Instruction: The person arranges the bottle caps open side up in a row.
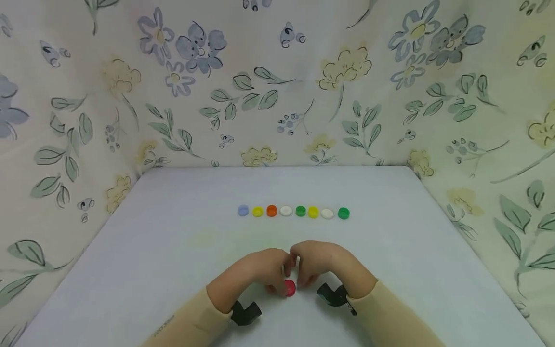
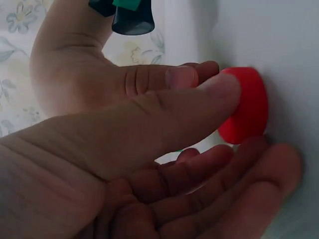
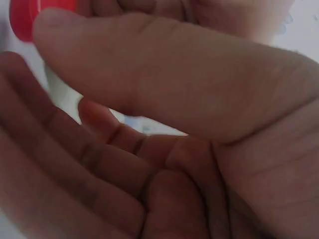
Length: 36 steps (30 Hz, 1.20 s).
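A small round red bottle cap point(image 1: 290, 288) sits low in the head view, between the two hands on the white table. My left hand point(image 1: 270, 270) pinches it; in the left wrist view the thumb point(image 2: 199, 107) presses on the red cap point(image 2: 251, 104) and the fingers bend round its lower side. On the other side, my right hand point(image 1: 318, 260) points down close to the cap, its fingers loosely bent. In the right wrist view the right thumb point(image 3: 124, 59) overlaps the red cap point(image 3: 22, 20); whether it touches is unclear.
Farther back on the white table point(image 1: 173, 217) runs a row of several caps: light blue point(image 1: 243, 210), yellow point(image 1: 257, 211), orange point(image 1: 271, 210), white point(image 1: 286, 210), green point(image 1: 300, 210) and more rightward. Flowered cloth point(image 1: 260, 96) hangs behind and at both sides.
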Each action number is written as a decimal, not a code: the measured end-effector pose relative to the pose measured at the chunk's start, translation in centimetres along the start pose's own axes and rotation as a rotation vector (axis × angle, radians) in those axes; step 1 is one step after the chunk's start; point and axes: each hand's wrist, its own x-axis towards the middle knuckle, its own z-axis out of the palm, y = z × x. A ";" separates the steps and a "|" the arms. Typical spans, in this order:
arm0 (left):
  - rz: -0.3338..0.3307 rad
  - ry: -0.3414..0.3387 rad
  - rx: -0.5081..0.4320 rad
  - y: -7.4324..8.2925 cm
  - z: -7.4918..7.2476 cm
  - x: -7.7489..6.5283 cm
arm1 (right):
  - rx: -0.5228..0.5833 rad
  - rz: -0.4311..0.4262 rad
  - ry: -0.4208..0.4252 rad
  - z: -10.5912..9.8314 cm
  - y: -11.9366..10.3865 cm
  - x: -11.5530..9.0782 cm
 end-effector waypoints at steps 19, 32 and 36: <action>0.077 0.085 0.064 -0.3 -1.2 0.7 | 0.050 -0.088 0.189 -0.1 0.4 0.6; 0.208 0.015 -0.332 -6.3 -5.9 0.3 | 0.265 -0.248 0.295 0.1 0.3 3.1; 0.177 0.066 -0.425 -7.8 -6.8 -0.2 | 0.321 -0.254 0.411 1.2 -0.7 5.2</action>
